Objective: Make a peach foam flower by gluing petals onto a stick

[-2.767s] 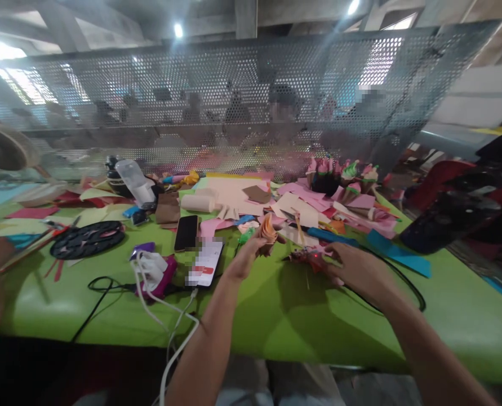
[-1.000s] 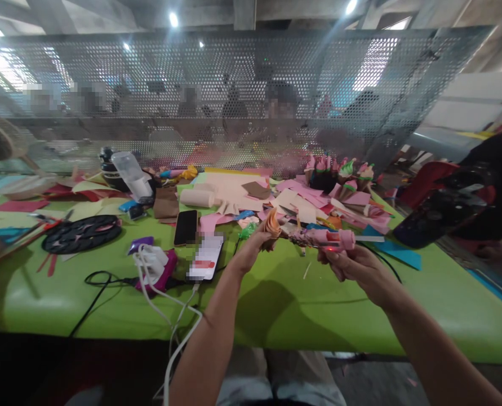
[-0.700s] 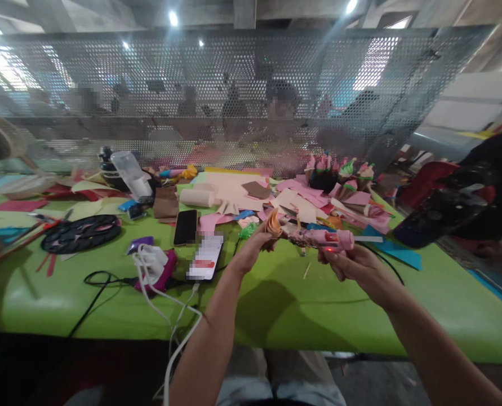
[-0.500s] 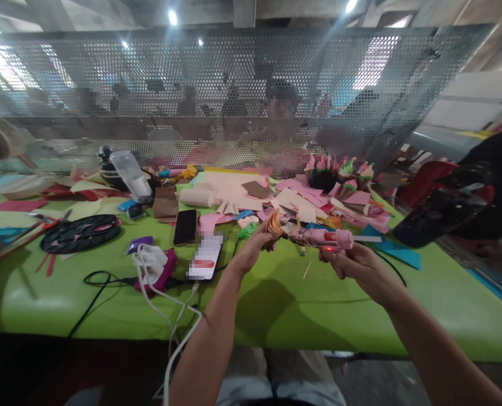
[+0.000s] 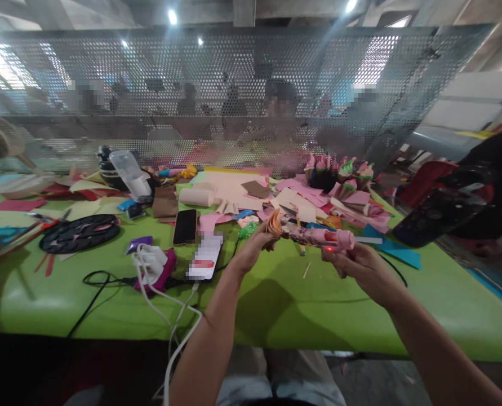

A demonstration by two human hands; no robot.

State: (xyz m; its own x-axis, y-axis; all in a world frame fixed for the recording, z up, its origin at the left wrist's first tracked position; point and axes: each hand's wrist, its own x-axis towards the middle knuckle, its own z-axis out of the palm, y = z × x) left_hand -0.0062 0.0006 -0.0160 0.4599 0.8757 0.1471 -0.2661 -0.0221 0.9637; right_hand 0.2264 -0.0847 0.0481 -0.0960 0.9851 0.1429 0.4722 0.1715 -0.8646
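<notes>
My right hand is closed around a pink hot glue gun with a small red light lit. A white glue stick sticks out of its back end. The gun's stained front part points left, toward my left hand. Between the fingers of that hand is a rolled piece of orange paper, with the nozzle close beside it; whether they touch I cannot tell. Both hands are above the green tabletop.
Two phones lie left of my hands, one dark, one lit and cabled. A magenta power strip holds white chargers. Paper scraps and paper ice-cream cones lie behind. A perforated metal screen stands at the back.
Almost nothing differs. My right hand and the glue gun have shifted very slightly, while my left hand keeps its place with the orange paper.
</notes>
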